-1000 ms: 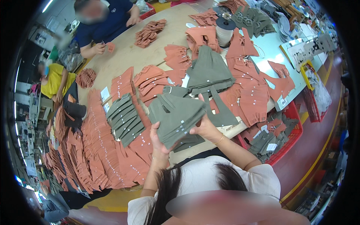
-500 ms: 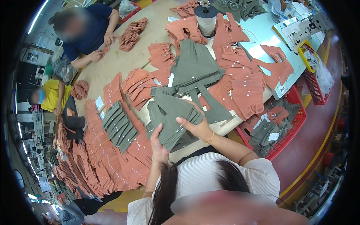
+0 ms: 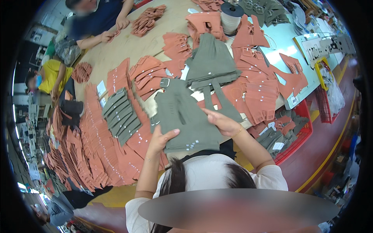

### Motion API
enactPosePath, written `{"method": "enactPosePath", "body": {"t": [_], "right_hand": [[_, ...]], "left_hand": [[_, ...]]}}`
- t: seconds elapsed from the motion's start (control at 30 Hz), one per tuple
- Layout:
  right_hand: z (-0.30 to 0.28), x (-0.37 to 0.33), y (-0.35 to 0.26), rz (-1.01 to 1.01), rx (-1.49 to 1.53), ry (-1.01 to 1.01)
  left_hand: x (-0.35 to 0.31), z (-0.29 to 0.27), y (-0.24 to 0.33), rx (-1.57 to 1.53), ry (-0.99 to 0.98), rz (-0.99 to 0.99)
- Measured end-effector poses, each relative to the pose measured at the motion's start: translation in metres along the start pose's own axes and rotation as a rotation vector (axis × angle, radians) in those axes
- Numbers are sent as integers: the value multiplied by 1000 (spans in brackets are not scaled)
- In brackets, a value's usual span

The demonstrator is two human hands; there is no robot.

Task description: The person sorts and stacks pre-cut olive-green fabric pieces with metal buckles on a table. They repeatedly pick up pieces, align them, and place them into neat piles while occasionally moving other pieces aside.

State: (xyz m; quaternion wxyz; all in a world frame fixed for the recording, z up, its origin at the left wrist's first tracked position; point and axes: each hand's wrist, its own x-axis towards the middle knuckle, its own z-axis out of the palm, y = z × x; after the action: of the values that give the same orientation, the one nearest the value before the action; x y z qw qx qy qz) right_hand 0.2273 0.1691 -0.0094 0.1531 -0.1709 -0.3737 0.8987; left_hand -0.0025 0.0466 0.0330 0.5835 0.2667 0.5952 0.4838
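Note:
A stack of grey-green, leather-like cut pieces (image 3: 190, 116) is between my hands at the table's near edge. The pieces have slots, buckled straps and small white marks along the near end. My left hand (image 3: 161, 140) grips the stack's left side, thumb on top and the other fingers mostly hidden beneath. At the right edge, my right hand (image 3: 224, 123) holds the stack with its thumb over the top, its fingers partly hidden. Just beyond lies a larger green pile (image 3: 213, 60). A fanned row of green pieces (image 3: 121, 115) rests to the left on terracotta ones.
Terracotta pieces (image 3: 101, 143) cover the table's left side, with more piles (image 3: 259, 95) at the right. A thread spool (image 3: 232, 19) stands at the back. Red basket (image 3: 307, 134) holds pieces at the right. Across the table, a person's hands (image 3: 112, 33) handle a small terracotta piece.
The stack was tilted and bunched between my hands; now it is spread flatter and wider, its marked end toward me. My right hand has moved right and lower, and the view has shifted.

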Motion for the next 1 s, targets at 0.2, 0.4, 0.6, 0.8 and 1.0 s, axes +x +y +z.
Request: {"method": "enactPosePath", "body": {"t": [0.2, 0.4, 0.6, 0.8, 1.0], "right_hand": [[16, -8, 20, 179, -3, 226], [38, 26, 10, -21, 176, 368], [62, 59, 4, -94, 172, 266], [69, 65, 19, -57, 16, 335], [63, 73, 2, -115, -58, 340]], "left_hand": [[-11, -7, -23, -402, -62, -313], [-12, -11, -22, -346, -215, 218], [10, -2, -11, -735, 174, 282], [-1, -22, -8, -894, 33, 179], [-9, -24, -7, -652, 91, 242]]}}
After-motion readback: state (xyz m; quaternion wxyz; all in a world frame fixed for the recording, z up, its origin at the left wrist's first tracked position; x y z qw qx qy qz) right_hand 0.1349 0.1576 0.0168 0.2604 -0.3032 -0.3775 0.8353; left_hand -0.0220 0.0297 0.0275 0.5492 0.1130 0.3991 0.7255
